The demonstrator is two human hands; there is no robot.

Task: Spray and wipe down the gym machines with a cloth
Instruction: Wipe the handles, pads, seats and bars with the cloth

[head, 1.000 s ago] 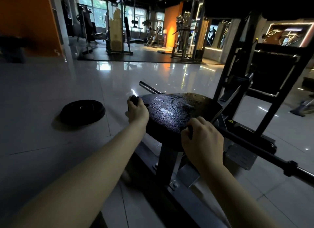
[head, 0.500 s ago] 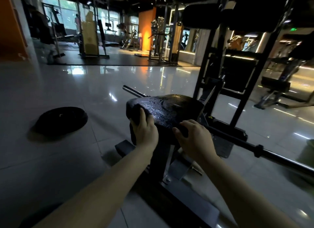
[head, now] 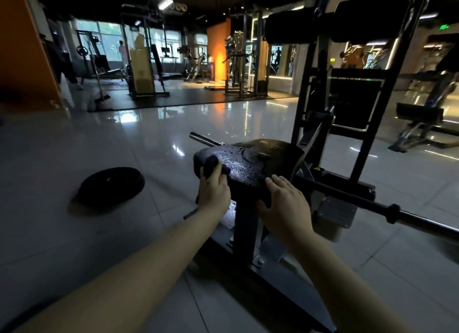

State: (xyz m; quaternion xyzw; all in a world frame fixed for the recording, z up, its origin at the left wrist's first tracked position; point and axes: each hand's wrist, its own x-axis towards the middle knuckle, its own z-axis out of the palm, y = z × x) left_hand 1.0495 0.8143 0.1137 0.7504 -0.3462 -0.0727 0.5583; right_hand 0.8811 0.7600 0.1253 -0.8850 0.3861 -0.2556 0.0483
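Wiping step in hand. Left hand (head: 213, 193) clenched round dark cloth (head: 211, 162), pressing it on glistening seat pad (head: 260, 159), far-left end. Right hand (head: 285, 206) released, fingers straight, bracing pad's near edge. Next, likely: drag cloth toward right hand, firm even pressure.

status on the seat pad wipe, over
Left hand grips cloth on seat pad front-left corner. Right hand flat on near edge. Pad top wet. Nothing else on pad.
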